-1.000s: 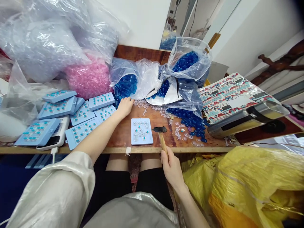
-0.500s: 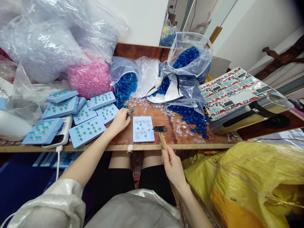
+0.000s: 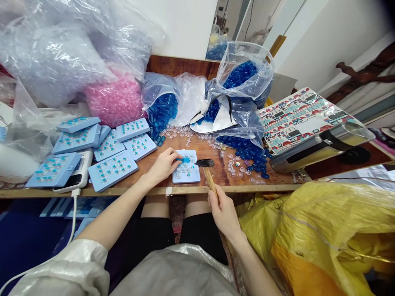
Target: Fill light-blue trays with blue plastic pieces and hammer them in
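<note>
A light blue plastic board (image 3: 194,177) with small clear and teal parts on its face lies near the table's front edge. At its upper left, my left hand (image 3: 164,165) pinches a translucent blue plastic piece (image 3: 185,160) over the board. My right hand (image 3: 222,207) is wrapped around the wooden handle of a hammer (image 3: 210,179). The dark hammer head is just right of the board, at about the height of its middle. Whether the blue piece touches the board, I cannot tell.
Several similar blue boards (image 3: 113,169) lie and lean at the left, beside a white device with a cable. Behind are bags of blue pieces (image 3: 164,107) and pink pieces (image 3: 114,98). Loose clear rings and dark blue pieces (image 3: 257,158) lie right, near a transparent cylinder (image 3: 321,144).
My left hand has moved right, from the loose blue pieces by the bag to the board, bringing a blue piece. The hammer in my right hand has shifted slightly left and up.
</note>
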Tool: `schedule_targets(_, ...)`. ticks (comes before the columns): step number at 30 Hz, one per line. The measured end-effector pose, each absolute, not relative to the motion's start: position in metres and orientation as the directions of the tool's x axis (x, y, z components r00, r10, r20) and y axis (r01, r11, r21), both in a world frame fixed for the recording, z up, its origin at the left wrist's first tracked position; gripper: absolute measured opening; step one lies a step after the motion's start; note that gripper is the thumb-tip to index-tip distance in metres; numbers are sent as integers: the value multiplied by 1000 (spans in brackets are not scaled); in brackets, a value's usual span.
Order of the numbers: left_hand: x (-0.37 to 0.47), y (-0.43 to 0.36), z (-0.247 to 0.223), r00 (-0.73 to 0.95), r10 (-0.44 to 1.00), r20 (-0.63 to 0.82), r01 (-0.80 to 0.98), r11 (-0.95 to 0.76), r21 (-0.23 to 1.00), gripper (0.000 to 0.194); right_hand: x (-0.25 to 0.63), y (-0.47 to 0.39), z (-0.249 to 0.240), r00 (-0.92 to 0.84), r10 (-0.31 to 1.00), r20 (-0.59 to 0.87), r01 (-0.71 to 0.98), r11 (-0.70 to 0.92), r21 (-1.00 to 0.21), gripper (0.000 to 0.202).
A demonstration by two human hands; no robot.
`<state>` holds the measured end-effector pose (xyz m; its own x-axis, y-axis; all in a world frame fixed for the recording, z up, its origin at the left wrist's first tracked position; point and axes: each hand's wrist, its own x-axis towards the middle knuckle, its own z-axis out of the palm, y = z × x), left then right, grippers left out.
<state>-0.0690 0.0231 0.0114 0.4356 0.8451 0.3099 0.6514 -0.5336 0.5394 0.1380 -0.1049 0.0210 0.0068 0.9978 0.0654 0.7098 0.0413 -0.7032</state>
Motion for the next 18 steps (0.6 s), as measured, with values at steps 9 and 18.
schedule_targets(9,-68,24,9,416,863,286,698,-505,508,13,123,-67,43,-67,997,23,899,70,-432,30)
schedule_targets(18,-93,66,7,286,891,353,923,-355,146,21,144,-91,26,33,998,51,785,5,-620,34)
